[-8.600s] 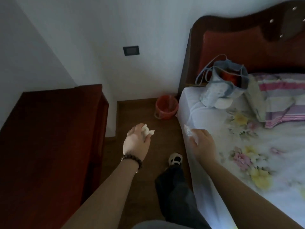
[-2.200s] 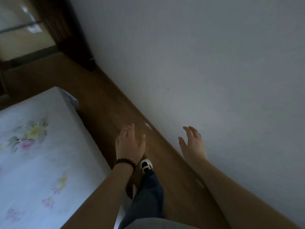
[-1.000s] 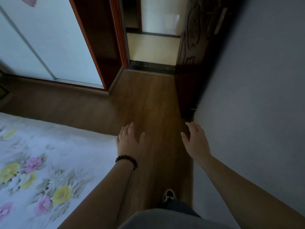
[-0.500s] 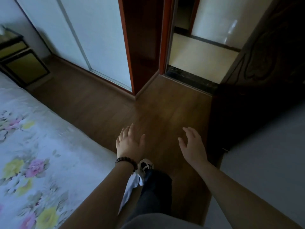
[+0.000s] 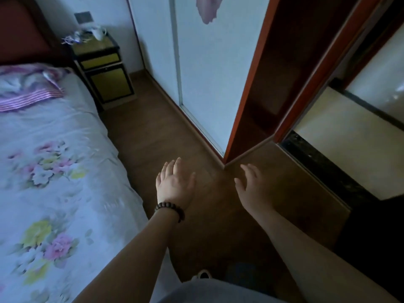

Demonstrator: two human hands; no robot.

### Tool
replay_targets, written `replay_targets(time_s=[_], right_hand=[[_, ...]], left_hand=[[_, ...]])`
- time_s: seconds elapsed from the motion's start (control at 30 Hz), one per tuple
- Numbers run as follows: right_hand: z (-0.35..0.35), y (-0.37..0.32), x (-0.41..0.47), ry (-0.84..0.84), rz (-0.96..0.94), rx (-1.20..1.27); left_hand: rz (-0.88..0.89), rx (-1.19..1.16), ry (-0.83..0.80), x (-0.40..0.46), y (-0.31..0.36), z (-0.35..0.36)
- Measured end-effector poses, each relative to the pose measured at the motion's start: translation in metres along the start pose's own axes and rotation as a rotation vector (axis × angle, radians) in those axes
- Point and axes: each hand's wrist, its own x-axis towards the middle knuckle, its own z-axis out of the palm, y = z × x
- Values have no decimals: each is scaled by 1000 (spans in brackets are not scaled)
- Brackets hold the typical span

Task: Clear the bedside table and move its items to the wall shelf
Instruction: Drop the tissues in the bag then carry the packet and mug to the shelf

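Far corner: bedside table (image 5: 102, 68) upright, cluttered; hands (image 5: 175, 184) empty.

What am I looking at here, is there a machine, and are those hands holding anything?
No machine: a person wears a camera on the head, looking forward and down, so you see their own arms. The left hand, with a bead bracelet at the wrist, and the right hand are open and hold nothing. To the left is a bed with a flowered sheet. Far back stands the bedside table with a small white object and some tangled bits on top, too blurred to name.
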Motion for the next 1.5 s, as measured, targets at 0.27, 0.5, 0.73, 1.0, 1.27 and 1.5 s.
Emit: replay_targets(time_s=[0.27, 0.5, 0.73, 1.0, 1.27, 1.5], right_hand=[[27, -68, 197, -48, -296, 44], [54, -130, 401, -154, -395, 50], [74, -217, 554, -210, -549, 71], [148, -308, 676, -301, -652, 59], [243, -450, 813, -322, -693, 53], [304, -591, 931, -348, -641, 97]], left_hand=[[-174, 56, 106, 161, -19, 4], [-320, 80, 220, 338, -10, -1], [-429, 83, 303, 481, -11, -32], [-515, 94, 321, 621, -71, -51], [-550, 68, 352, 793, -178, -102], [-555, 87, 350, 949, -259, -175]])
